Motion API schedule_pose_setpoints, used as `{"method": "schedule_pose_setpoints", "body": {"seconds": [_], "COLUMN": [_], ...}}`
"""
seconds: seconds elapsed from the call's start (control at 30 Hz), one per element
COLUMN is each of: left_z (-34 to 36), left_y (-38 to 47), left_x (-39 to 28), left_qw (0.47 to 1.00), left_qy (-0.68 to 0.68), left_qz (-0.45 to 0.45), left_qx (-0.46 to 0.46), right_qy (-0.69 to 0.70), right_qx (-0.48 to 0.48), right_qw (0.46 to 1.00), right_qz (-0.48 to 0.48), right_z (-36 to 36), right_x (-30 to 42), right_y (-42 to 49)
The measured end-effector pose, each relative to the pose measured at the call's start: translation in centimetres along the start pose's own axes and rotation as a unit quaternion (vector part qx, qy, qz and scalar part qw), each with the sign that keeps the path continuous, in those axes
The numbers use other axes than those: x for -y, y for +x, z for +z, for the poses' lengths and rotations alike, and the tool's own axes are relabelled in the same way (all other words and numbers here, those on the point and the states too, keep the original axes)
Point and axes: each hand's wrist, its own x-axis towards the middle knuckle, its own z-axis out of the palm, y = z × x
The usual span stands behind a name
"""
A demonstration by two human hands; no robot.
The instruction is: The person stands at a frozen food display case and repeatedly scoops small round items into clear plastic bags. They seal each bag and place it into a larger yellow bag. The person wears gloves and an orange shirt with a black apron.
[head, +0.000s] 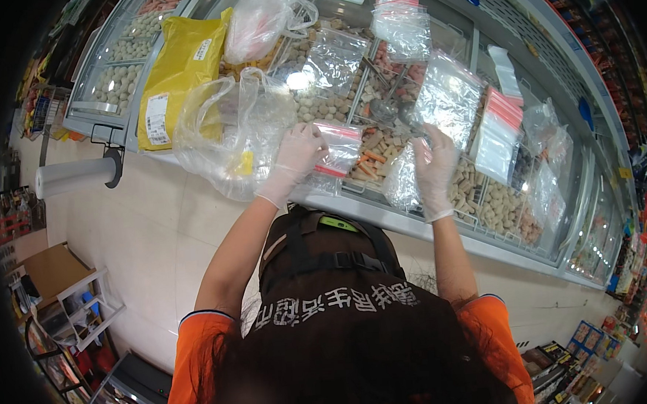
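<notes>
My left hand (297, 158), in a thin translucent glove, is at the left edge of a small zip-lock bag with red stripes (342, 148); its fingers are bent in and touch the bag. My right hand (437, 164), gloved too, is beside a clear plastic bag (403, 180) and touches its upper right side; its grip is partly hidden. Between the hands, orange and pale frozen sticks (374, 163) show in a freezer compartment. A thin carrier bag (236, 135) lies left of my left hand. Stacks of zip-lock bags (497, 136) rest to the right.
Beneath everything stands a chest freezer (385, 204) with wire-divided frozen foods. A yellow packet (182, 72) and a knotted plastic bag (260, 25) lie at its left. A roll of plastic bags (75, 177) sticks out from its front left. Metal scoops (383, 110) lie in the middle.
</notes>
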Motion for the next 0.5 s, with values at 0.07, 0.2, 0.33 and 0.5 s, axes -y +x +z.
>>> {"method": "schedule_pose_setpoints", "body": {"seconds": [0.07, 0.2, 0.33, 0.5], "left_z": [0.2, 0.2, -0.5, -1.7], "left_y": [0.0, 0.3, 0.7, 1.7], "left_x": [0.4, 0.7, 0.8, 0.9], "left_qw": [0.995, 0.958, 0.787, 0.704], "left_qy": [-0.073, -0.249, -0.543, -0.629], "left_qz": [-0.015, -0.119, -0.293, -0.317], "left_qx": [-0.063, -0.078, -0.032, -0.089], "right_qy": [0.212, 0.245, 0.257, 0.129], "right_qx": [0.050, 0.120, 0.086, 0.036], "right_qw": [0.970, 0.953, 0.949, 0.977], "right_qz": [0.108, 0.133, 0.163, 0.166], "right_z": [2.2, 6.5, 9.1, 11.0], "right_x": [2.5, 6.2, 7.5, 6.7], "right_y": [-1.2, -3.2, -3.5, -0.5]}}
